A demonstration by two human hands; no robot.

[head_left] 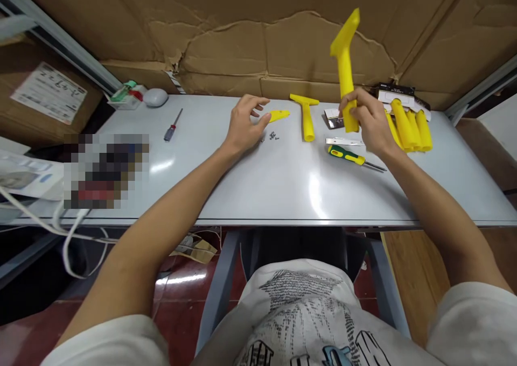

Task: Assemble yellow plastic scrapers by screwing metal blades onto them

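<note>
My right hand (370,117) is closed round the lower handle of a yellow plastic scraper (345,67), raised above the table with its wide head up. On the left, my left hand (247,121) rests on the table, thumb and fingers apart. Its thumb tip is at the end of a flat yellow scraper cover piece (279,115); whether it touches is unclear. Several small screws (273,136) lie beside that hand. Between the hands lies another yellow scraper (306,117). Below my right hand are a thin metal blade strip (344,141) and a green-and-yellow screwdriver (346,155).
Several yellow handles (405,126) lie by a dark and white box (393,94) at right. A small screwdriver (173,126) and a white computer mouse (155,97) are at left. White cables (68,231) hang over the left front edge. Cardboard (226,48) backs the table.
</note>
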